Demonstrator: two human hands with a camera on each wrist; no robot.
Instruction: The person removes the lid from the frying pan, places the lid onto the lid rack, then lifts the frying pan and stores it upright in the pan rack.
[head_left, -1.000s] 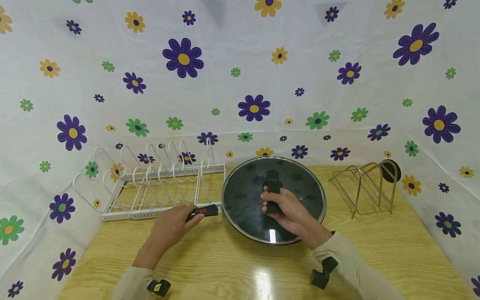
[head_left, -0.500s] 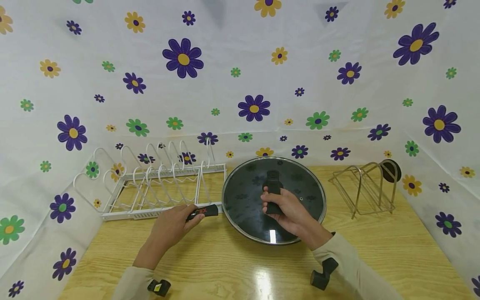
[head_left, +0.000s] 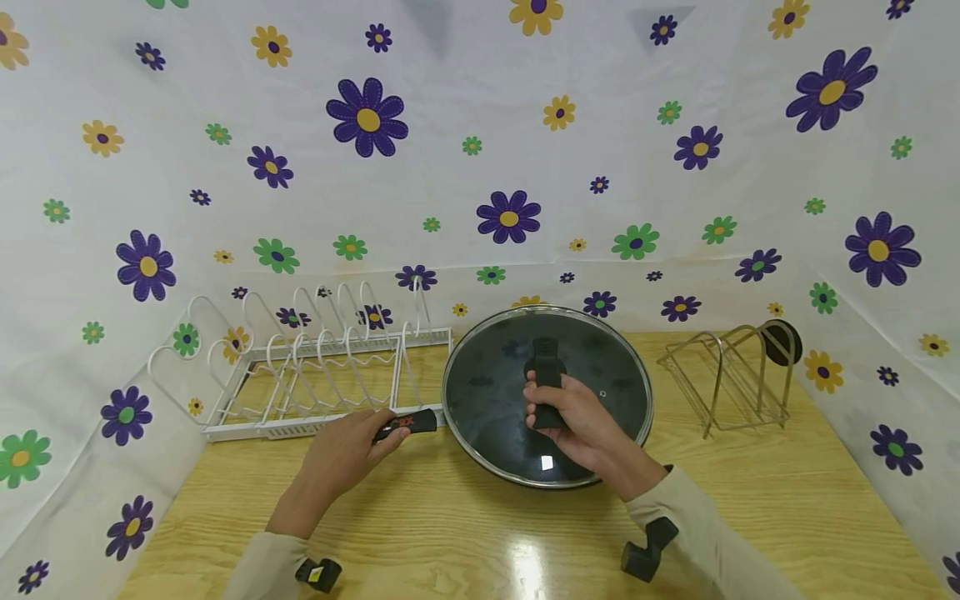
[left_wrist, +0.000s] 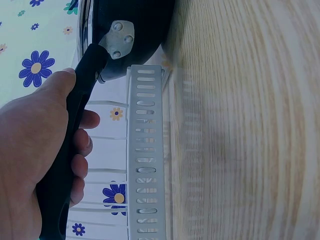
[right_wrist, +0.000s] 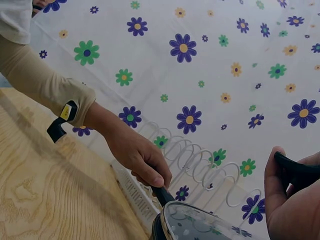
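A dark frying pan point(left_wrist: 150, 42) sits on the wooden table, with a glass lid point(head_left: 487, 358) covering its top in the head view. My left hand point(head_left: 337, 458) grips the pan's black handle point(head_left: 416, 421), fingers wrapped beneath it in the left wrist view. On top, my right hand point(head_left: 581, 421) holds the upright black lid handle point(head_left: 547, 362), thumb and fingers curled round it. The lid's far edge looks slightly raised, its steel rim showing more widely at the back. What lies inside the pan cannot be made out through the dark glass.
A white wire dish rack point(head_left: 322, 367) stands at the back left, close behind the pan handle. At the right is a small metal wire rack point(head_left: 731, 383) with a black round thing point(head_left: 782, 342) at its far end. A flowered cloth point(head_left: 450, 175) hangs behind and at the sides.
The lid's far edge has risen a little, and the light's reflection on the glass has shortened. Both hands keep their grips almost where they were.
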